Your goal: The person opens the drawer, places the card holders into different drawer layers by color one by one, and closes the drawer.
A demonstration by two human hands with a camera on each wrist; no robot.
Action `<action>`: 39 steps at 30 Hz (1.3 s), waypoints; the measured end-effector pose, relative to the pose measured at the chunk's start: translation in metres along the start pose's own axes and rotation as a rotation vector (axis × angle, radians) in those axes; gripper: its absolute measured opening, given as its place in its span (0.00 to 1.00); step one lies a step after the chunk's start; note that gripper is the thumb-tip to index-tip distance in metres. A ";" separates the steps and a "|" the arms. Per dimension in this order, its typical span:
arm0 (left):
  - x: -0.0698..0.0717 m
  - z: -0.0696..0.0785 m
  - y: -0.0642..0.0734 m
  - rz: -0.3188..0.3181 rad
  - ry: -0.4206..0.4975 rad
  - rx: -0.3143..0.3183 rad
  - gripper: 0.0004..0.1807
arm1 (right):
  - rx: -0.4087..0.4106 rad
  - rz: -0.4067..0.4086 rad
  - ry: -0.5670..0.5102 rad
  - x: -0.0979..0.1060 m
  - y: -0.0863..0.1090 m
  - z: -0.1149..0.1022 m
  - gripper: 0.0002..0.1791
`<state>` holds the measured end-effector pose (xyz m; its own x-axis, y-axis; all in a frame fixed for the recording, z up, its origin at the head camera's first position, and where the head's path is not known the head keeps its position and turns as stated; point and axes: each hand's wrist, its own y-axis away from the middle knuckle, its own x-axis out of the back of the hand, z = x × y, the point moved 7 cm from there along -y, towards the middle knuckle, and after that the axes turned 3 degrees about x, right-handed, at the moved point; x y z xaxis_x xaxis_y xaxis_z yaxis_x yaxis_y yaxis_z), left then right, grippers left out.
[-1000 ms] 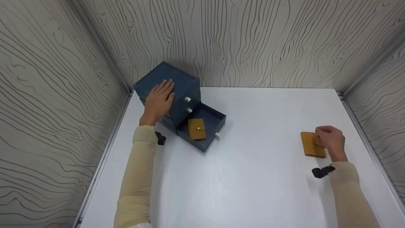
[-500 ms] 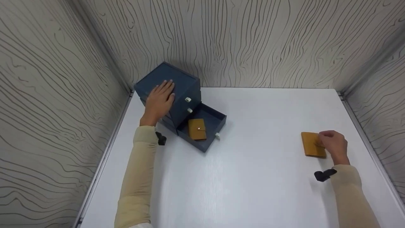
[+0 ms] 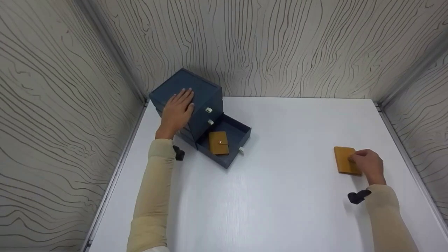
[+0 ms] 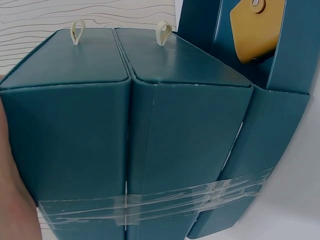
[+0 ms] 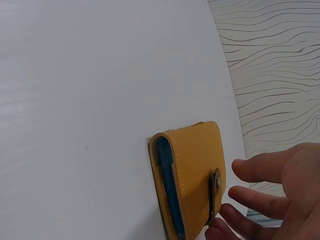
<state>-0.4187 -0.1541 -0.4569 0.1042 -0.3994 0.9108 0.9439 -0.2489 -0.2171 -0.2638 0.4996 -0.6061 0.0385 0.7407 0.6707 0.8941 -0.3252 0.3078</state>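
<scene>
A dark blue three-tier drawer box (image 3: pixel 206 82) stands at the back left, its lowest drawer (image 3: pixel 235 134) pulled out. My left hand (image 3: pixel 176 112) lies flat on the box top, fingers spread forward; only its edge shows in the left wrist view. Inside that drawer is a mustard-yellow wallet (image 3: pixel 217 143) with a snap strap. On the table at the right lies a second yellow wallet (image 3: pixel 344 161), its snap strap (image 5: pixel 216 187) fastened side towards my right hand (image 3: pixel 370 164). In the right wrist view, thumb and loosely bent fingers stand apart beside that wallet's strap edge.
The white table (image 3: pixel 280 196) runs between the box and the right-hand wallet. Wood-grain panels (image 3: pixel 266 45) wall it at the back and sides. Pale pull loops (image 4: pixel 162 34) stick out of the drawer fronts, and clear tape (image 4: pixel 135 207) wraps the box's side.
My right hand has shifted slightly towards me, and its fingertips have come lower along the wallet's right edge. The left hand, box and both wallets stay in place.
</scene>
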 end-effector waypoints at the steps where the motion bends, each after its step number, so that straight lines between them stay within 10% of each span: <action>1: 0.000 0.000 0.000 -0.001 -0.001 0.000 0.31 | -0.008 -0.007 0.012 -0.001 0.000 0.002 0.36; 17: 0.000 0.003 0.000 0.006 0.002 -0.013 0.31 | -0.023 -0.016 0.170 -0.002 0.002 0.002 0.39; 39: -0.001 0.002 -0.002 -0.007 -0.011 0.007 0.31 | -0.114 -0.040 0.012 -0.005 -0.003 0.014 0.44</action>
<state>-0.4198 -0.1513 -0.4564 0.1008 -0.3881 0.9161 0.9469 -0.2451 -0.2080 -0.2608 0.5054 -0.6200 -0.0022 0.7473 0.6645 0.8385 -0.3607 0.4084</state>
